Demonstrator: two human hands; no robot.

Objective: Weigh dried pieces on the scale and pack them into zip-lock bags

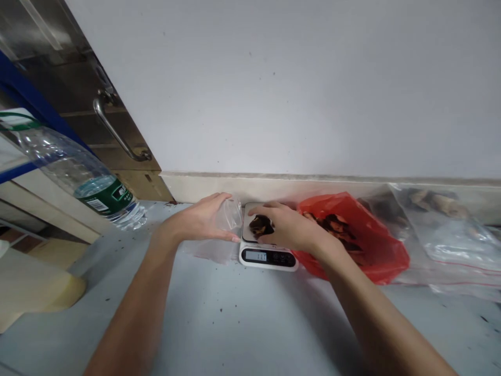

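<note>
A small white digital kitchen scale (289,266) sits against the wall, its display lit. On its plate lie dark brown dried pieces (260,225), which look like dried mushroom. My right hand (285,224) reaches over the plate from the right, fingers curled around these pieces. Just left of the scale, my left hand (203,219) holds a clear plastic bag (231,213), thumb and fingers spread at the bag's mouth. To the right stands an open red plastic bag (379,256) with more dark brown pieces (336,230) inside, partly behind my right forearm.
Clear zip bags (454,245), some with brown contents, lie at the right. A large water bottle (97,183) stands at the left, near a pale yellowish container (43,292). Behind the grey table (227,324) rises a white wall (282,94); a metal door handle (117,133) is at left.
</note>
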